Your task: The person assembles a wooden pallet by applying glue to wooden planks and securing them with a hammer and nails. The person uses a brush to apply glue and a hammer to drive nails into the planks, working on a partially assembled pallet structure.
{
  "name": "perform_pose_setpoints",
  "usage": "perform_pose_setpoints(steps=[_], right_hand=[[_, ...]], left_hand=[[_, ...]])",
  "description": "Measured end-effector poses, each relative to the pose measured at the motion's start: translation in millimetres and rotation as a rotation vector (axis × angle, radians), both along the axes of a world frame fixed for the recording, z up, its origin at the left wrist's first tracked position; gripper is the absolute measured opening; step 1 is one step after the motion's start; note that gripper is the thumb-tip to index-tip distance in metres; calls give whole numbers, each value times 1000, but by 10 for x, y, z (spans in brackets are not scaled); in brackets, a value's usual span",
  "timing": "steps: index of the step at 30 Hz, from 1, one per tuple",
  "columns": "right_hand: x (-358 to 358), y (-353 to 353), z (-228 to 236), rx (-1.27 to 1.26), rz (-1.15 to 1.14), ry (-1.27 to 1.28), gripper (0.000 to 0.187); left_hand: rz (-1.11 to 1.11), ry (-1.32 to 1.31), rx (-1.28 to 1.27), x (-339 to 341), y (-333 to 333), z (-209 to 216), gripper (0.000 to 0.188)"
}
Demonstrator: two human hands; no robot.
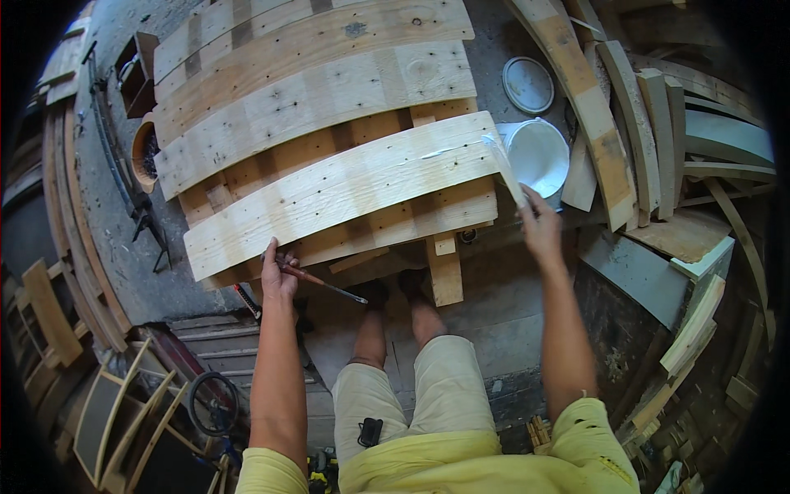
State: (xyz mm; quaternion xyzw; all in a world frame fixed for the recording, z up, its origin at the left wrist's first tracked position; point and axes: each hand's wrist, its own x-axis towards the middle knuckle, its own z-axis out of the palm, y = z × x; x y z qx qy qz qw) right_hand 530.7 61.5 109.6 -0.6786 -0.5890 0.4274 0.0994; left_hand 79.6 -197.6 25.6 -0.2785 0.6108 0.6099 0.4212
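A long pale board (354,193) lies slantwise across a stack of planks, with a white paste-like smear near its right end. My left hand (278,270) is closed at the board's near edge, round a slim tool (317,282) with a reddish-brown handle and a dark, thin shaft. That tool points right, and its exact kind is unclear. My right hand (541,224) grips a flat wooden stick (508,173) whose upper end, whitened with paste, meets the board's right end. Just beyond this hand stands a white bucket (539,156), its inside coated white.
More nailed planks (313,99) lie behind the board. A round white lid (527,85) rests past the bucket. Curved timbers (592,107) lean at the right. At the left are a brown bowl (144,152) of small dark pieces and a black clamp (151,230). A wooden block (445,272) juts toward me.
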Motion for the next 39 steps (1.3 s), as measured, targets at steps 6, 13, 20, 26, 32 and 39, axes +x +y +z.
perform_pose_setpoints(steps=[6,13,20,26,32,39], right_hand=[[-336,-193,-484,241,-27,-109,38],[-746,-544,-547,376,43,-122,43],[-1080,-813,-399,260,150,-196,44],[-1253,-858,-284,161,132,-123,39],[-1147,-985,-71,-560,-128,635,59],[-628,-381,-554,157,-106,295,22]], left_hand=[[-50,-28,-15,-19,-5,3,21],[-58,-41,-28,25,53,119,23],[-104,2,19,23,68,88,27],[-31,-40,56,7,33,80,28],[-49,-11,34,-18,-46,-74,30],[-244,30,-20,-98,-194,127,31]])
